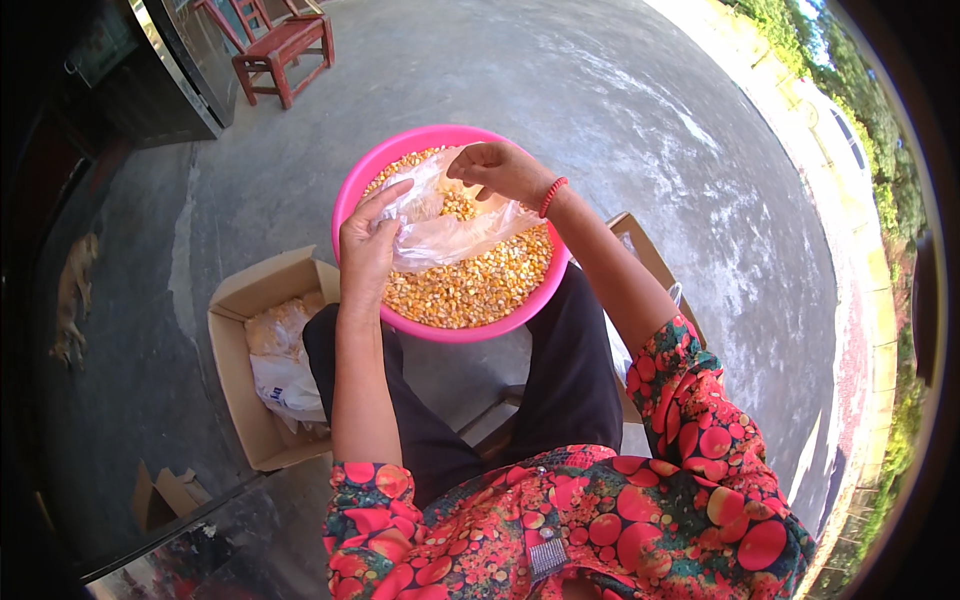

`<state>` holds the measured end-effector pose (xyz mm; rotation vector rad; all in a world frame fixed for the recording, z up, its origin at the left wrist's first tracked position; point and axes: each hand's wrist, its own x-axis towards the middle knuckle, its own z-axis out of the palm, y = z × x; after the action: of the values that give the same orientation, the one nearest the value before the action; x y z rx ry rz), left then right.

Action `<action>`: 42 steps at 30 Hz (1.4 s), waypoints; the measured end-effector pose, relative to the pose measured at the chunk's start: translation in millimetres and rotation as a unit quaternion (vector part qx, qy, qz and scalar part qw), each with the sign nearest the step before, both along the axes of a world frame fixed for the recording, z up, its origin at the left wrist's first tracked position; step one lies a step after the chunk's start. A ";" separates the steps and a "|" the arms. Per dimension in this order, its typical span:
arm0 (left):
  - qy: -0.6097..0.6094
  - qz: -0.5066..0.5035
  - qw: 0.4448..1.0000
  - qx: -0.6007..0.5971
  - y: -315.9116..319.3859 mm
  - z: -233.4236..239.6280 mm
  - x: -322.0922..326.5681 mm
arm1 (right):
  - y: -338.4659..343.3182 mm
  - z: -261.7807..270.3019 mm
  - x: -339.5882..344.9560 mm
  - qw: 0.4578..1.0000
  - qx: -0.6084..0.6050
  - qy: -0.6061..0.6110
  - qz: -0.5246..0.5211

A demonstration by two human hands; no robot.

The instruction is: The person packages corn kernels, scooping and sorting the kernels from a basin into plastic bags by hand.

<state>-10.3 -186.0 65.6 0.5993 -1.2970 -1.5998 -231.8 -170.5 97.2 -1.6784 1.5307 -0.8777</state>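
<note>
A thin clear plastic bag (465,238), mouth open upward, lies over a pink plastic basin (457,331) of loose corn kernels (480,289). Several kernels show inside the bag. My left hand (367,244) holds the bag's left side; its index finger and thumb are spread, and the other fingers are mostly hidden. My right hand (502,172), wearing a red coiled band at the wrist, is above the bag's mouth at the far side. Its fingers are curled, and whether they hold bag film or kernels cannot be made out. The basin is at my knees.
At my left stands an open cardboard box (232,375) with filled plastic bags (285,367). Another cardboard box (652,255) is partly hidden by my right arm. A red wooden chair (281,49) stands far left on concrete, and a dog (75,292) lies at the left.
</note>
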 end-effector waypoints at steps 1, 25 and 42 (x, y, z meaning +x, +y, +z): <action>-0.059 0.017 0.998 -0.028 -3.9 -6.9 4.5 | 10.9 17.4 9.9 0.987 0.108 -0.117 0.023; -0.336 0.121 0.900 -0.250 17.0 -7.3 -21.3 | 62.9 -124.1 45.1 0.911 -0.247 0.294 0.151; -0.360 0.084 0.899 -0.235 17.7 -27.7 -34.9 | 58.7 -10.4 16.7 0.890 0.262 -0.371 0.030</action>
<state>-45.2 -168.3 37.9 1.0058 -2.0268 -0.8690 -215.1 -111.8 86.8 -0.8377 1.0349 -0.8353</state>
